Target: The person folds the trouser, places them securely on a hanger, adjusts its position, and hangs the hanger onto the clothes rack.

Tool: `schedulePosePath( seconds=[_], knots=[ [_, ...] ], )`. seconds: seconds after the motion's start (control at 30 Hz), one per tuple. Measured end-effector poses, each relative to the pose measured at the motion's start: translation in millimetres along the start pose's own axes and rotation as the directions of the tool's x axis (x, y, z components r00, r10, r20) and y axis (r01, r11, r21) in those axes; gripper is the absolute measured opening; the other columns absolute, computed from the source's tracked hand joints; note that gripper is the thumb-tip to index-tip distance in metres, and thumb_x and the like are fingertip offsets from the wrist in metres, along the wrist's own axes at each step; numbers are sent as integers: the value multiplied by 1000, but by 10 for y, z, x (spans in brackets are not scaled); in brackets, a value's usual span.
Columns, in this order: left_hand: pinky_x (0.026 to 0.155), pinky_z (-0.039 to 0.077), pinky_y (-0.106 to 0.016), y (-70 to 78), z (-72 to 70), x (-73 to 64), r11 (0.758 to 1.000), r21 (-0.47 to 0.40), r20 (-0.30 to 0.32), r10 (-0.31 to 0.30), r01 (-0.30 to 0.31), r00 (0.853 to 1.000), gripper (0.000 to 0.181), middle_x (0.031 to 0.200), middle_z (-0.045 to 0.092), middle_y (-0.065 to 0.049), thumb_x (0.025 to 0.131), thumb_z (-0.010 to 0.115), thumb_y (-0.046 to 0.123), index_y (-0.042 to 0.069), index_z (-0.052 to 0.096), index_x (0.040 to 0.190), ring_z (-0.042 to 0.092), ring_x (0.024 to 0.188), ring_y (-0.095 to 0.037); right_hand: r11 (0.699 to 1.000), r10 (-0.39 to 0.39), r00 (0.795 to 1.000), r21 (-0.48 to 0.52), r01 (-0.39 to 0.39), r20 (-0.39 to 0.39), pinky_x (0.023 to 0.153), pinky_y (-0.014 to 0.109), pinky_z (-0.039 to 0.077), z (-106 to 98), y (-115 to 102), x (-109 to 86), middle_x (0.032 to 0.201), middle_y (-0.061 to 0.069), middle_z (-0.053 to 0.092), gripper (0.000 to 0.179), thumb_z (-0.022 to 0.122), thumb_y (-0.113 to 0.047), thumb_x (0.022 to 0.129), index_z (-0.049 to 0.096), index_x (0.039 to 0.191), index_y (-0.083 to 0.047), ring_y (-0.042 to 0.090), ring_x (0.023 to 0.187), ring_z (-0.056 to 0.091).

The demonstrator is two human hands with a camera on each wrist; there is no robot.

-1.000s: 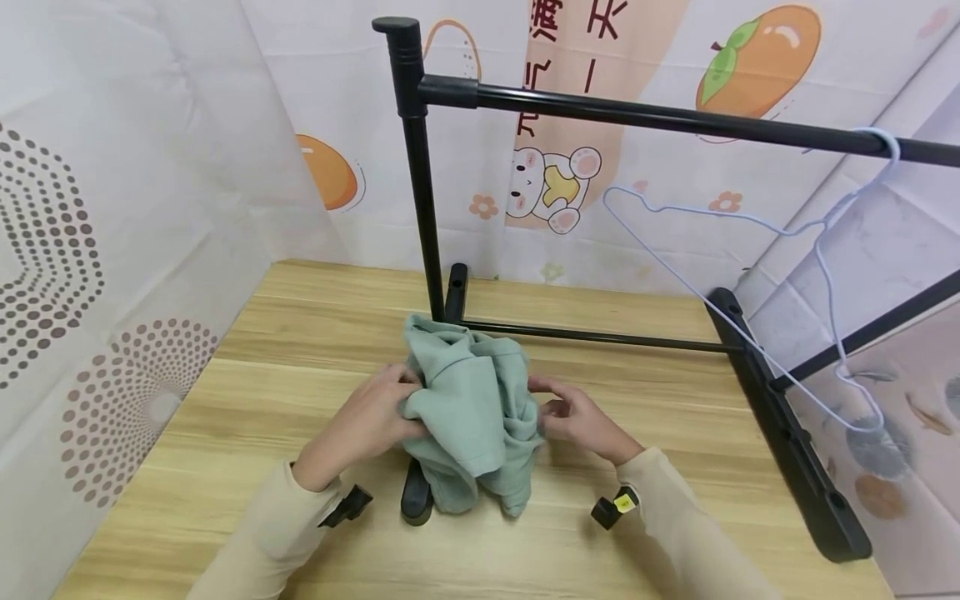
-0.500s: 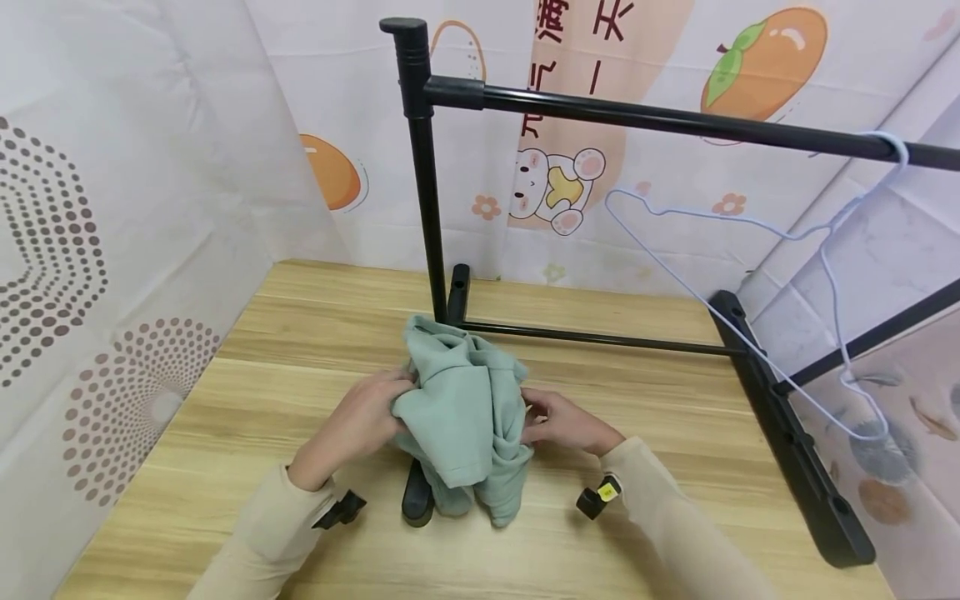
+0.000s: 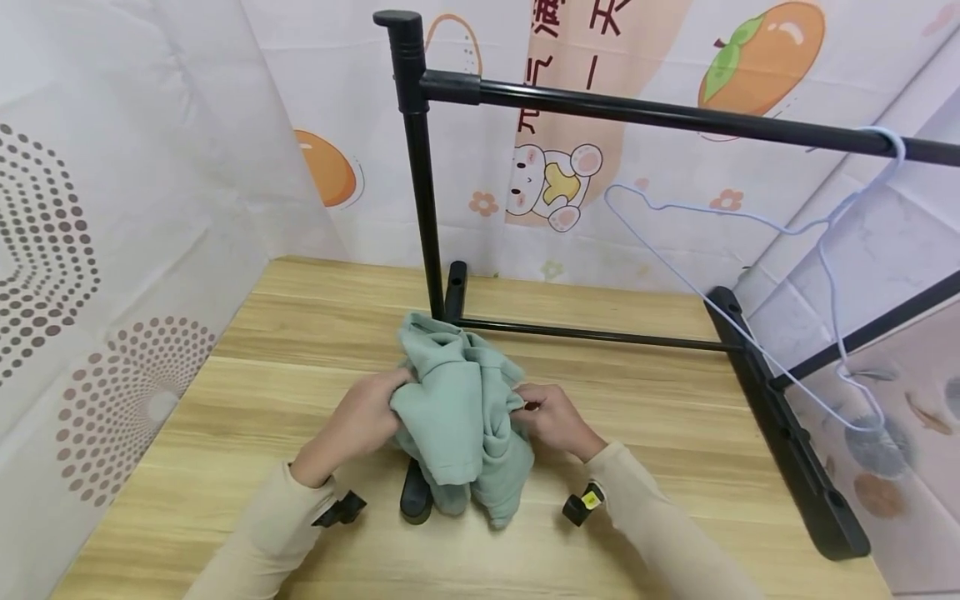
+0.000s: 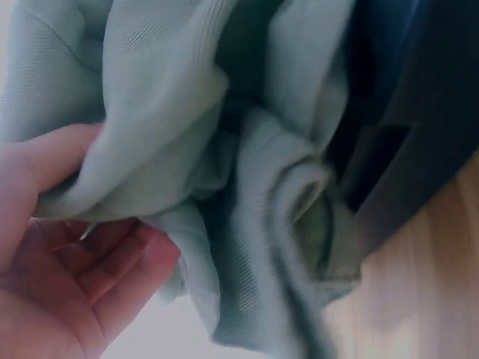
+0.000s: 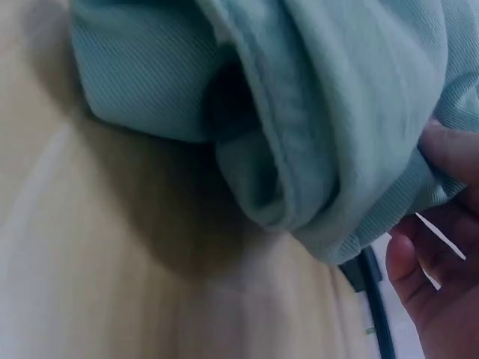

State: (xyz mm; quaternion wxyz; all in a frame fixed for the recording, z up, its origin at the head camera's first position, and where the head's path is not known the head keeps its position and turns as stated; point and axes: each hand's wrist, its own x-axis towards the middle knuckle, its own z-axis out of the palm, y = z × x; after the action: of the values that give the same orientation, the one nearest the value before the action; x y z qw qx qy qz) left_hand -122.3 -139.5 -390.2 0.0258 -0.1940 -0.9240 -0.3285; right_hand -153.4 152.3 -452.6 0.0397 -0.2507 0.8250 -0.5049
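A crumpled pale green cloth garment (image 3: pixel 450 408) lies bunched at the foot of the rack's left post, over part of the black base bar. On its left side my left hand (image 3: pixel 367 414) pinches a fold; in the left wrist view the thumb of that hand (image 4: pixel 75 247) lies over the fabric and the fingers curl beneath. My right hand (image 3: pixel 553 419) grips the garment's right edge. Seen from the right wrist, the thumb presses a fold of the green fabric (image 5: pixel 359 112) while the fingers of the right hand (image 5: pixel 445 247) sit behind it.
The black clothes rack (image 3: pixel 423 192) stands on the wooden table (image 3: pixel 300 350). From its top bar, on the right, hangs a light blue hanger (image 3: pixel 828 221). A right base foot (image 3: pixel 795 442) runs along the table's right side. Printed curtains (image 3: pixel 352 75) surround the table.
My right hand has moved left and now takes hold of the garment's right edge. The left hand has shifted slightly left, pulling the folds, and the cloth's front flap has moved left.
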Motion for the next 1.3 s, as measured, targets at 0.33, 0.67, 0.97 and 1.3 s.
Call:
schedulePosePath(
  seconds=[0.33, 0.67, 0.97, 1.3],
  knots=[
    [66, 49, -24, -230, -376, -99, 975, -216, 2, -47, 47, 999, 15, 82, 67, -2, 83, 62, -4, 9, 66, 87, 56, 71, -8, 998, 65, 998, 16, -65, -22, 65, 24, 47, -337, -97, -141, 81, 8, 68, 6, 72, -4, 84, 75, 80, -8, 4, 70, 54],
    [56, 44, -25, -530, -729, -266, 967, -169, -39, -198, 189, 979, 13, 77, 60, -4, 83, 59, -3, 8, 65, 87, 51, 65, -11, 975, 218, 956, -9, -224, -196, 77, 17, 52, -930, -78, -466, 97, -2, 74, 23, 73, -9, 85, 73, 105, 3, -3, 87, 63],
    [62, 42, -27, -912, -914, -273, 949, -15, -6, -315, 315, 949, 12, 92, 65, -14, 83, 55, -1, 6, 63, 90, 52, 74, -21, 888, 251, 900, -286, -360, -355, 74, 6, 45, -1376, -39, -754, 106, 18, 73, 31, 76, -21, 85, 73, 110, -1, -17, 86, 54],
    [80, 49, -44, -1296, -901, -264, 922, 20, 10, -387, 387, 922, 23, 106, 67, -23, 83, 67, 7, -1, 67, 105, 61, 97, -36, 751, 143, 888, -536, -385, -437, 56, 25, 46, -1603, 18, -892, 86, 24, 73, 23, 76, -7, 79, 74, 97, 8, 25, 70, 65]
  ],
)
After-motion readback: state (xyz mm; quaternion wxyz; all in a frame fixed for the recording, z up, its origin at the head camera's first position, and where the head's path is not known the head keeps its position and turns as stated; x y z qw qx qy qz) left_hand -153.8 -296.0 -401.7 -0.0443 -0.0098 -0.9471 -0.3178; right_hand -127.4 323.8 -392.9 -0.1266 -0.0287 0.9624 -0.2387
